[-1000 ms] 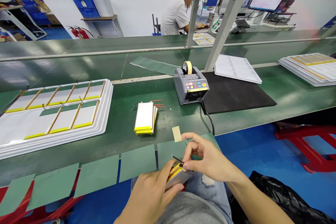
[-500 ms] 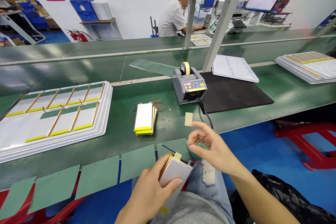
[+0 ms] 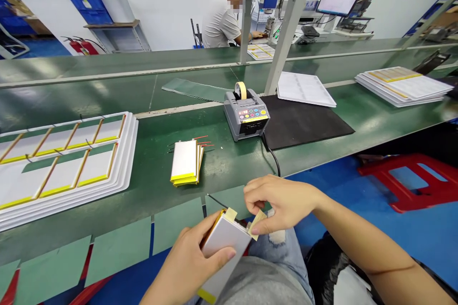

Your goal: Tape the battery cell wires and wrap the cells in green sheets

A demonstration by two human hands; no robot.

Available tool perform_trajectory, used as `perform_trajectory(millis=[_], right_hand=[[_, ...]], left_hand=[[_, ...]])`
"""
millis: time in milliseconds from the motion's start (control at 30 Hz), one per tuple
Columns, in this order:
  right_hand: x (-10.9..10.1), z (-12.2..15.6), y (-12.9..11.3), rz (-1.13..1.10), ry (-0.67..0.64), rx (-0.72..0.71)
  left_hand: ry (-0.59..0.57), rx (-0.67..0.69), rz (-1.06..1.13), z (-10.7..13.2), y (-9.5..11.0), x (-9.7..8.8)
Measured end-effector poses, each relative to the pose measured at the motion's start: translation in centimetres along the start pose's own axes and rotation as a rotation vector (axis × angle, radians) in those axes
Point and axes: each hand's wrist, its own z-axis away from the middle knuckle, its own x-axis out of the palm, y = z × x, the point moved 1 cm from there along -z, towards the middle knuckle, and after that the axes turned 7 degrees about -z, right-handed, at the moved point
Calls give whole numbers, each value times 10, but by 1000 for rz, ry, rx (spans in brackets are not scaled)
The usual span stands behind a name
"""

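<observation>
Left hand: The person's left hand (image 3: 188,262) held a flat, silver, rectangular pouch battery (image 3: 225,243) above the lap, tilted, with its yellow-edged side toward the hand. The fingers (image 3: 218,257) lay closed across its face, a hold that seemed to steady the battery and leave its upper end exposed.

Right hand: The right hand (image 3: 282,202) was just beside the battery. Its fingers (image 3: 259,200) were narrowly pinched on a small beige tape strip (image 3: 257,224), apparently gripping it by one end so the rest stayed free.

Battery end: A second beige tape piece (image 3: 231,214) sat on the battery's upper corner, near a thin black wire (image 3: 218,201) that stuck out beyond it.

Tabletop: A green tabletop (image 3: 229,167) ran ahead. On it lay a small stack of white pouch batteries (image 3: 185,162) with thin wires pointing away, perhaps kept within easy reach. Beyond it stood a grey automatic tape dispenser (image 3: 246,114) with a pale tape roll (image 3: 241,89). To the left, a white stacked tray (image 3: 121,176) held more batteries. Rectangular green sheets (image 3: 118,257) overhung the near edge, likely placed so that each could be lifted easily.
</observation>
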Motion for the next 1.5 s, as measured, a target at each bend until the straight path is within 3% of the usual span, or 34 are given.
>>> perform_trajectory(millis=[167,367,467,567,667,767,900,1167,1300,1500], right_hand=[[1,-5,1,78,-25,-12],[4,-5,-1,184,33,112],[15,-3,-3,186,292,181],[34,0,-5,169,594,125],[47,2,-6,117,691,18],[47,3,-6,38,677,26],[41,2,-4,-149,576,101],[43,-1,-1,-207,490,86],[37,1,-3,-277,446,166],[37,1,-9,-199,472,91]], left_hand=[[-3,29,50,0,12,-4],[14,23,-34,3,11,-5],[173,9,-176,5,-3,0],[409,6,-321,6,-15,5],[509,142,-391,5,-16,9],[567,288,-459,4,-12,10],[632,383,-537,4,-9,11],[506,320,-456,3,-15,10],[572,342,-477,3,-18,11],[627,399,-498,5,-16,12]])
